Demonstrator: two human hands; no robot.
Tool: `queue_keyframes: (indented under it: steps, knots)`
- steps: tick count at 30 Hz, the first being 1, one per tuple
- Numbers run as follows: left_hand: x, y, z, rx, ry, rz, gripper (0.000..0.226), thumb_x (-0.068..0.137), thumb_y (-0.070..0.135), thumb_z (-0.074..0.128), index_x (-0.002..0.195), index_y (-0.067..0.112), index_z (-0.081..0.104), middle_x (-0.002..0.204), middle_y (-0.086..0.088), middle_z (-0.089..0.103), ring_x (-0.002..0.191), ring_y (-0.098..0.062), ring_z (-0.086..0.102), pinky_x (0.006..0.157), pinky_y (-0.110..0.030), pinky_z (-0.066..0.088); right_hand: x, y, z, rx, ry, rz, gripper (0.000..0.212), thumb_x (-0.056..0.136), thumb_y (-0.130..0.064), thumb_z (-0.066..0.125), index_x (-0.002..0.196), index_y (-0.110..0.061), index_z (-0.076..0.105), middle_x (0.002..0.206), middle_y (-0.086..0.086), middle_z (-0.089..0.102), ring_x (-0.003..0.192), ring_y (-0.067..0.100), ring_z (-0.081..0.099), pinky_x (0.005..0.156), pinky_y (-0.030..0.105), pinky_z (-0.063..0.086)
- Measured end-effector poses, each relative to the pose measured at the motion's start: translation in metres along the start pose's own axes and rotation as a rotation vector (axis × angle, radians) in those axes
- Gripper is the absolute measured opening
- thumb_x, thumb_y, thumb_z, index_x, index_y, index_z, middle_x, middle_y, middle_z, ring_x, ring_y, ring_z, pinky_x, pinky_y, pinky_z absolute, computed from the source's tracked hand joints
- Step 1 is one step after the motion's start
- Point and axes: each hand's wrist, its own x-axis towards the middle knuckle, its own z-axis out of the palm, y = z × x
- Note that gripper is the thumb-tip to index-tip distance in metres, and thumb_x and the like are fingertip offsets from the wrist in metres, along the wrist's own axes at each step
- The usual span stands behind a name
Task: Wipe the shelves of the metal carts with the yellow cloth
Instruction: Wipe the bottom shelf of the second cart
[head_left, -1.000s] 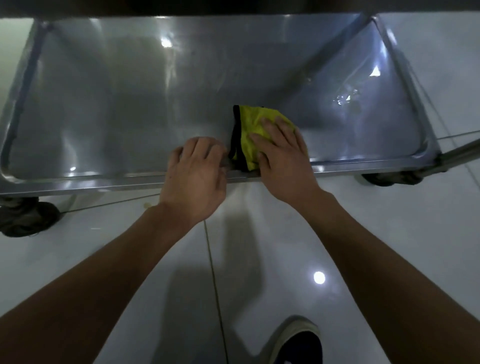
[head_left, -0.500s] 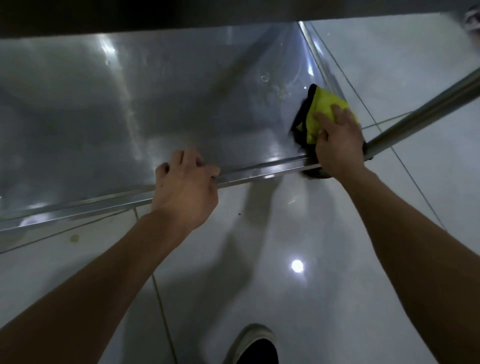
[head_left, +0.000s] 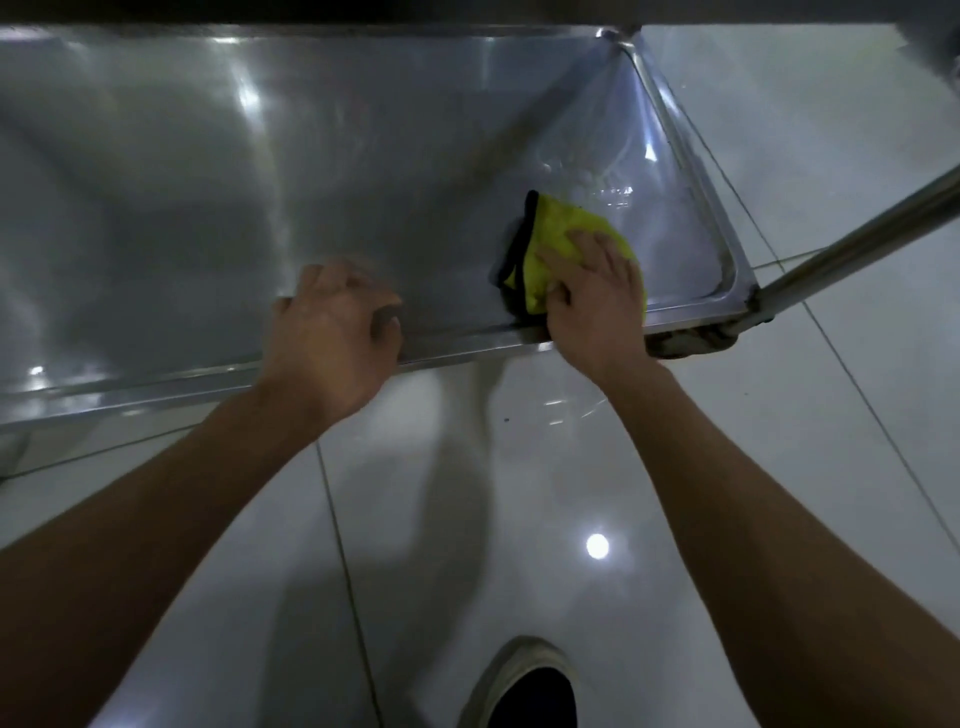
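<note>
The low steel shelf (head_left: 322, 171) of a metal cart fills the upper half of the head view. A folded yellow cloth (head_left: 558, 236) with a black edge lies on it near the front right corner. My right hand (head_left: 597, 296) presses flat on the cloth, fingers spread, thumb at the cloth's near edge. My left hand (head_left: 332, 332) grips the shelf's front rim (head_left: 156, 387), fingers curled over it. Wet streaks shine on the shelf just beyond the cloth.
A round steel post (head_left: 862, 244) slants away from the shelf's front right corner, with a caster (head_left: 691, 340) under it. White glossy floor tiles (head_left: 519, 519) lie below. My shoe (head_left: 524, 686) shows at the bottom. A dark upper shelf edge (head_left: 467, 10) runs along the top.
My right hand slid the cloth right to the shelf's corner, then back left a little. My left hand kept hold of the front rim.
</note>
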Motion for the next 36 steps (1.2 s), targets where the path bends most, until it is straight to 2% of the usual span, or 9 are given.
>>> queue_keyframes:
  steps: [3, 8, 14, 21, 25, 30, 32, 36]
  knots:
    - [-0.015, -0.031, -0.017, 0.107, 0.024, -0.057, 0.02, 0.089, 0.029, 0.06, 0.102, 0.026, 0.075, 0.113, -0.005, 0.061, 0.112, -0.033, 0.051, 0.088, -0.051, 0.044, -0.019, -0.057, 0.016, 0.042, -0.031, -0.121, 0.043, 0.093, -0.025, 0.049, 0.133, -0.036, 0.058, 0.156, -0.001, 0.035, 0.148, 0.024, 0.022, 0.119, 0.045, 0.014]
    - [-0.041, -0.065, -0.023, 0.04, -0.069, -0.043, 0.029, 0.087, 0.018, 0.066, 0.115, 0.018, 0.074, 0.128, -0.008, 0.059, 0.121, -0.035, 0.05, 0.096, -0.055, 0.047, -0.042, -0.134, 0.038, 0.088, -0.1, -0.323, 0.043, 0.092, -0.027, 0.05, 0.134, -0.035, 0.058, 0.158, 0.001, 0.034, 0.15, 0.027, 0.017, 0.12, 0.05, 0.01]
    - [-0.045, -0.071, -0.021, 0.016, 0.006, -0.088, 0.03, 0.087, 0.018, 0.063, 0.115, 0.011, 0.073, 0.133, -0.013, 0.057, 0.126, -0.036, 0.048, 0.101, -0.054, 0.045, -0.024, -0.139, 0.04, 0.067, -0.135, -0.364, 0.042, 0.099, -0.028, 0.042, 0.139, -0.037, 0.052, 0.161, -0.001, 0.027, 0.151, 0.023, 0.011, 0.12, 0.05, 0.008]
    - [-0.033, -0.071, -0.021, 0.113, 0.041, -0.081, 0.029, 0.088, 0.023, 0.063, 0.113, 0.008, 0.07, 0.132, -0.011, 0.058, 0.125, -0.035, 0.047, 0.097, -0.053, 0.04, 0.014, -0.153, 0.047, 0.055, -0.163, -0.449, 0.044, 0.101, -0.03, 0.04, 0.143, -0.039, 0.046, 0.161, -0.004, 0.025, 0.151, 0.022, 0.008, 0.121, 0.049, 0.007]
    - [-0.01, -0.057, -0.016, 0.104, 0.04, -0.071, 0.034, 0.089, 0.027, 0.061, 0.119, 0.011, 0.066, 0.133, -0.011, 0.057, 0.124, -0.037, 0.046, 0.098, -0.053, 0.04, 0.03, -0.128, 0.044, 0.081, -0.137, -0.425, 0.043, 0.101, -0.028, 0.041, 0.142, -0.037, 0.049, 0.161, -0.004, 0.027, 0.151, 0.022, 0.01, 0.121, 0.048, 0.009]
    - [0.021, -0.005, 0.001, -0.021, 0.0, 0.002, 0.042, 0.09, 0.033, 0.056, 0.13, 0.021, 0.061, 0.137, -0.008, 0.054, 0.124, -0.037, 0.046, 0.102, -0.054, 0.042, 0.06, -0.05, 0.027, 0.032, -0.095, -0.232, 0.043, 0.103, -0.029, 0.037, 0.144, -0.039, 0.046, 0.163, -0.003, 0.023, 0.152, 0.021, 0.012, 0.121, 0.043, 0.011]
    - [0.032, 0.018, 0.014, 0.024, -0.04, 0.054, 0.04, 0.09, 0.034, 0.059, 0.129, 0.027, 0.06, 0.137, -0.005, 0.052, 0.126, -0.033, 0.043, 0.1, -0.052, 0.042, 0.071, -0.013, 0.018, -0.019, -0.085, -0.175, 0.044, 0.103, -0.029, 0.035, 0.146, -0.038, 0.043, 0.163, -0.002, 0.022, 0.151, 0.021, 0.012, 0.122, 0.042, 0.011]
    - [0.039, 0.037, 0.035, 0.15, -0.086, 0.036, 0.034, 0.089, 0.04, 0.059, 0.12, 0.028, 0.067, 0.132, -0.005, 0.053, 0.124, -0.035, 0.043, 0.098, -0.055, 0.041, 0.091, 0.067, -0.004, -0.135, -0.076, -0.034, 0.046, 0.106, -0.028, 0.03, 0.151, -0.03, 0.036, 0.163, 0.004, 0.018, 0.152, 0.024, 0.012, 0.122, 0.039, 0.009]
